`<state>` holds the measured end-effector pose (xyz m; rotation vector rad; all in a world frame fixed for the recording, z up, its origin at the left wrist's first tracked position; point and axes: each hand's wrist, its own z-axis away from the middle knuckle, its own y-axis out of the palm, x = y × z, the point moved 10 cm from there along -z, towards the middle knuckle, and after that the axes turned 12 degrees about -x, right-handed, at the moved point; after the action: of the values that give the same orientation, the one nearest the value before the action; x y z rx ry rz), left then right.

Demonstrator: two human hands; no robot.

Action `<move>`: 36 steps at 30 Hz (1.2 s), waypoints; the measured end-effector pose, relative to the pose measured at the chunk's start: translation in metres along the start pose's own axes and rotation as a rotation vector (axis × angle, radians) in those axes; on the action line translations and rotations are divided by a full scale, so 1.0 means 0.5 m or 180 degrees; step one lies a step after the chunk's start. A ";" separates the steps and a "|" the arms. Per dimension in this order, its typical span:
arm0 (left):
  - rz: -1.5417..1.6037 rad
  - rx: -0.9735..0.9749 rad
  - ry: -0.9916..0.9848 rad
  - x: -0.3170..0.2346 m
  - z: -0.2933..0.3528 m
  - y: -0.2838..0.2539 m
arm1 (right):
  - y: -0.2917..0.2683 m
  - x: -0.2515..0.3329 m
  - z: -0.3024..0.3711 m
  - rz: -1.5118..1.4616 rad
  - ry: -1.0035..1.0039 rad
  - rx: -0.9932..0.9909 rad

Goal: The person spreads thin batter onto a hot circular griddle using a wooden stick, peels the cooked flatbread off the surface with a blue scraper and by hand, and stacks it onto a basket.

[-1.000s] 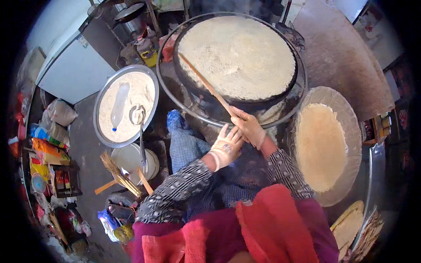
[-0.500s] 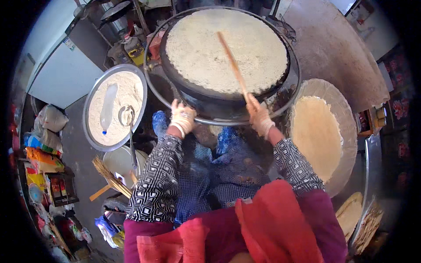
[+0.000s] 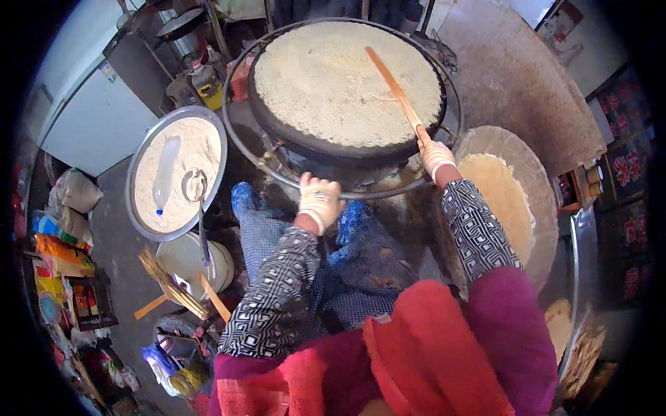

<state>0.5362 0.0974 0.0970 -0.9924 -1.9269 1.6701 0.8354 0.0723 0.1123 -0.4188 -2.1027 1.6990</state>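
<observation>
A round black griddle (image 3: 272, 132) carries a wide, thin layer of pale batter (image 3: 333, 83) reaching nearly to its edge. My right hand (image 3: 437, 158), in a whitish glove, grips the lower end of a long flat wooden spatula (image 3: 395, 89). The spatula slants up and left over the right half of the batter; a curved mark shows beside it. My left hand (image 3: 320, 201), gloved too, has its fingers curled over the metal ring (image 3: 281, 179) that circles the griddle, at the near side.
To the left stands a metal basin (image 3: 143, 218) of pale flour with a plastic bottle (image 3: 168, 170) and a ladle (image 3: 195, 185). Below it are a white bucket (image 3: 220, 267) and a straw brush (image 3: 166, 281). On the right, a wide lined basket (image 3: 546, 208) holds thin round flatbreads (image 3: 496, 180).
My right hand has moved right and slightly up, bringing the spatula rightward over the batter. My left hand sits farther right along the ring. The whole view has shifted a little.
</observation>
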 end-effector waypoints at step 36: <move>-0.0157 -0.0144 -0.0009 0.019 0.009 0.006 | 0.062 0.229 0.274 -0.0691 -0.1130 -0.0074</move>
<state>0.5273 0.1012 0.0916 -0.9519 -1.9827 1.6083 0.6681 0.0156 0.0716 0.1141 -2.3129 1.7193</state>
